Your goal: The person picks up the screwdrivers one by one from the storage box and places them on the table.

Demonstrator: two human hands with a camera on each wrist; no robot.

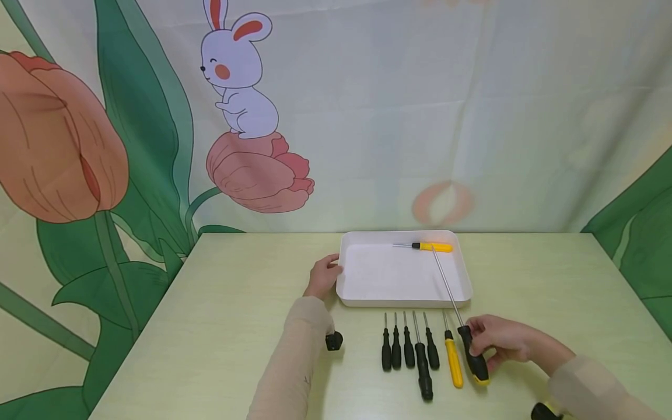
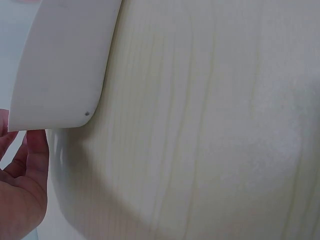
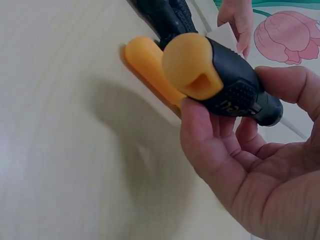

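My right hand grips a long screwdriver by its black handle with a yellow end. The thumb and fingers wrap the handle, as the right wrist view shows. Its thin shaft slants up over the tray's right side, with the tip near a yellow-and-black screwdriver lying at the back of the tray. On the left, my left hand holds the left edge of the white tray, fingers at the rim. Beside the held screwdriver, a yellow-handled screwdriver lies on the table.
Several black-handled screwdrivers lie in a row in front of the tray, shafts pointing toward it. The pale wooden table ends at a printed cloth backdrop. A black object shows at the right sleeve near the bottom edge.
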